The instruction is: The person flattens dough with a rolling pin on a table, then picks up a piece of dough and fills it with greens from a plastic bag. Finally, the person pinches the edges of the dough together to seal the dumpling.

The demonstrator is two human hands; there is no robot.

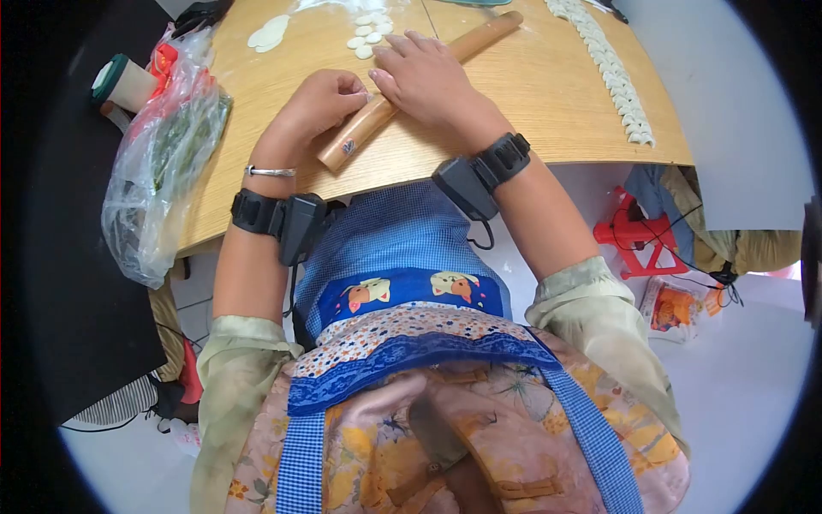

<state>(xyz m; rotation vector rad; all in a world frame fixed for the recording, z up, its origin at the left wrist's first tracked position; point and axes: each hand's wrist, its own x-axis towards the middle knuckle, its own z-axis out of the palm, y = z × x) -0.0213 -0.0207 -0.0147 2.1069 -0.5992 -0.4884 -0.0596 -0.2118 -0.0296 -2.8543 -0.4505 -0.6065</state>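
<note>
A thick wooden rolling pin (pixel 484 38) lies diagonally on the wooden table (pixel 282 86), its near end toward the table's front edge. My right hand (pixel 424 77) rests palm down over the middle of the pin, fingers stretched forward and slightly apart. To the left of the pin is my left hand (pixel 321 103), its fingers curled and the tips close to the pin; whether they pinch anything is too small to tell. Just beyond my hands lie several small flattened dough rounds (pixel 364 51). Farther left are overlapping rolled wrappers (pixel 269 34).
A long row of folded dumplings (pixel 612 73) runs along the table's right side. On the left, a clear plastic bag (pixel 163 171) with greens hangs over the edge, beside a white roll-like container (pixel 128 86). A red stool (pixel 638 231) stands below right.
</note>
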